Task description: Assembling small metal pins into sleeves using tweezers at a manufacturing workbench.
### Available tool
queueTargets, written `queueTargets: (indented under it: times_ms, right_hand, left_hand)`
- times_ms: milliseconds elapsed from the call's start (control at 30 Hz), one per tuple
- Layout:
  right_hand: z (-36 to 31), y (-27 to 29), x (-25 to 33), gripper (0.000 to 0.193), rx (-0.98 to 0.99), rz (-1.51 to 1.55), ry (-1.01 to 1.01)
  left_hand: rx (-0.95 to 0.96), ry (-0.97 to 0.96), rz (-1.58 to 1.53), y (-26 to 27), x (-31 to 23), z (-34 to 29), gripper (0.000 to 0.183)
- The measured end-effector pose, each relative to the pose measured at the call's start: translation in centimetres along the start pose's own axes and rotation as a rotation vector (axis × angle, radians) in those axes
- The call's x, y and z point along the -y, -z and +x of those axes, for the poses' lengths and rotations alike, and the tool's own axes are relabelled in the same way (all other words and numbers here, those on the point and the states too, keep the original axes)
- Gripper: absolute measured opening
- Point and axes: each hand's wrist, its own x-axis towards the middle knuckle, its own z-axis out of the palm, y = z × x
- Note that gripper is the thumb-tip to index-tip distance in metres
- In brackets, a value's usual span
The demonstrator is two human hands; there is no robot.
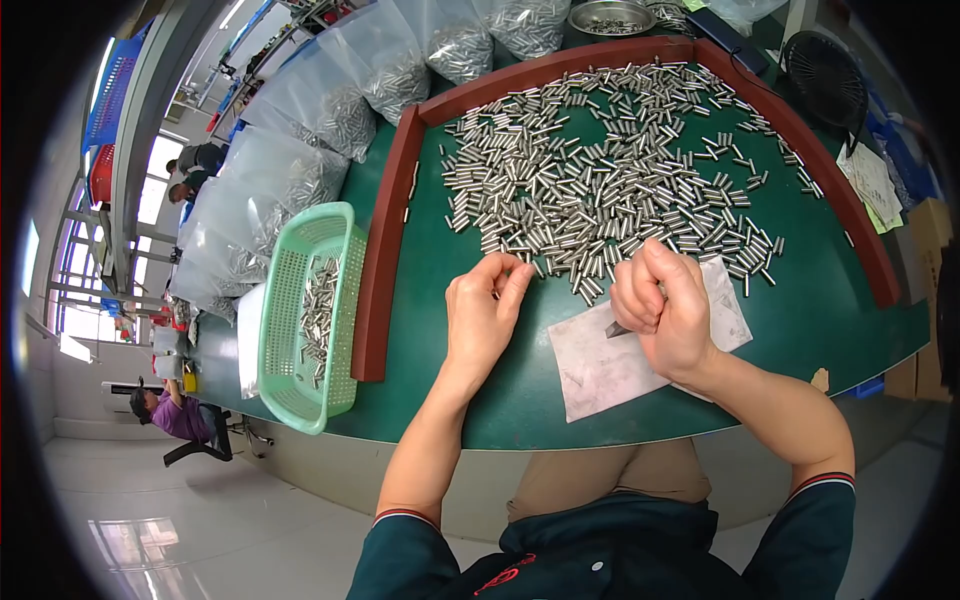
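A large spread of short, shiny metal pins (600, 180) lies loose on the green table top. My left hand (480, 315) is at the near edge of the pins, thumb and forefinger curled together in a pinch; what lies between them is mostly hidden. My right hand (672, 310) is closed in a fist above a smudged white sheet (600, 375). From beneath its curled fingers shows a dark grey, pointed piece (616, 329); whether the fist grips it, I cannot tell.
A red-brown wooden frame (385, 250) borders the pins on three sides. To the left stands a light green basket (345, 310) holding more pins. Clear bags of pins (345, 115) line the back left. A metal bowl (612, 18) and a black fan (825, 80) are at the back.
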Motion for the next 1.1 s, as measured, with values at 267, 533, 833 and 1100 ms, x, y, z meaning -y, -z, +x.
queueTargets:
  times_ms: [267, 533, 833, 1100]
  right_hand:
    - [0.1, 0.2, 0.0, 0.043, 0.004, 0.044, -0.016]
    - [0.0, 0.2, 0.1, 0.043, 0.006, 0.054, -0.018]
    - [0.2, 0.2, -0.1, 0.043, -0.002, 0.018, -0.025]
    - [0.2, 0.1, 0.1, 0.044, -0.013, 0.057, -0.035]
  left_hand:
    - [0.018, -0.084, 0.192, -0.8, -0.3, 0.2, 0.016]
    - [0.090, 0.041, -0.044, 0.0, -0.2, 0.0, 0.007]
    - [0.492, 0.670, -1.544, 1.7, 1.0, 0.1, 0.007]
    - [0.467, 0.579, -1.248, 1.2, 0.4, 0.3, 0.014]
